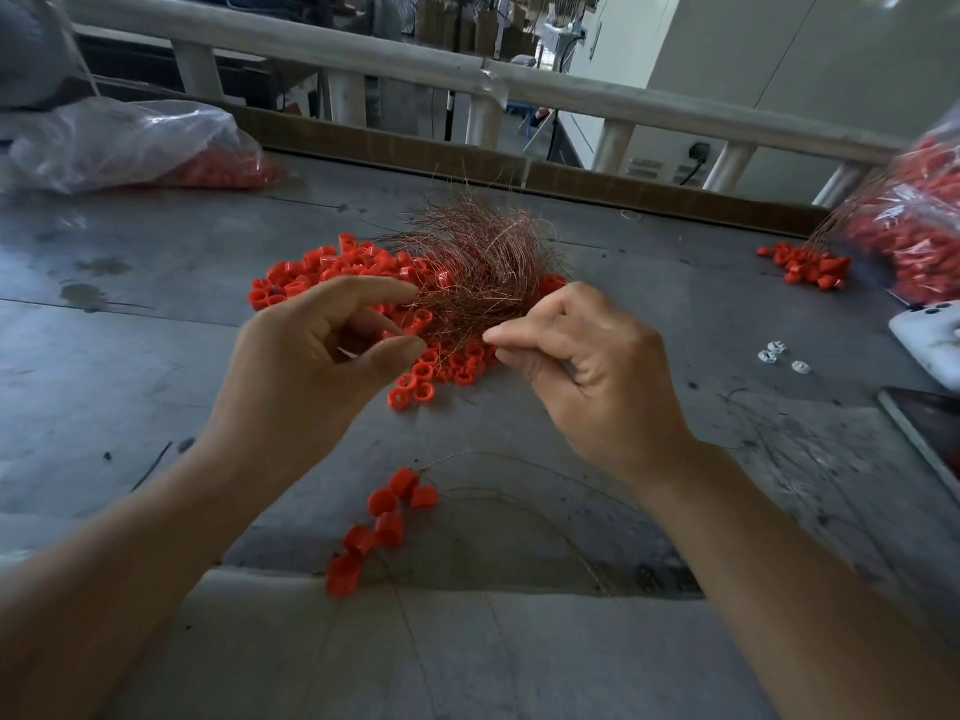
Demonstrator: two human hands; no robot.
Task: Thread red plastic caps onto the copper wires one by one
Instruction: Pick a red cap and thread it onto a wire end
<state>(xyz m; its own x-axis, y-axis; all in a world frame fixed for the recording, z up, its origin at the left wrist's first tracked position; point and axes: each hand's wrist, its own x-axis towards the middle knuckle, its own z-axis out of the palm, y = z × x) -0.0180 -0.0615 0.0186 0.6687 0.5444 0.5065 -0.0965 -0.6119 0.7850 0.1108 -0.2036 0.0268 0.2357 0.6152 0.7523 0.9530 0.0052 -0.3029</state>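
A tangled bundle of thin copper wires [478,262] lies on a pile of loose red plastic caps [332,267] in the middle of the grey table [130,366]. My left hand [317,356] hovers at the pile's near left edge; its fingers are curled, its forefinger tip touches the bundle, and I cannot make out whether it holds a cap. My right hand [587,366] is at the bundle's near right edge, with thumb and forefinger pinched together on a copper wire. Closer to me lies a string of red caps on a wire [387,517].
A clear plastic bag of red caps [135,142] sits at the back left. Another bag of caps [914,226], with spilled caps [810,265] beside it, is at the right. A white device [930,340] and a dark flat object [930,433] lie at the right edge. A white railing [623,103] runs behind.
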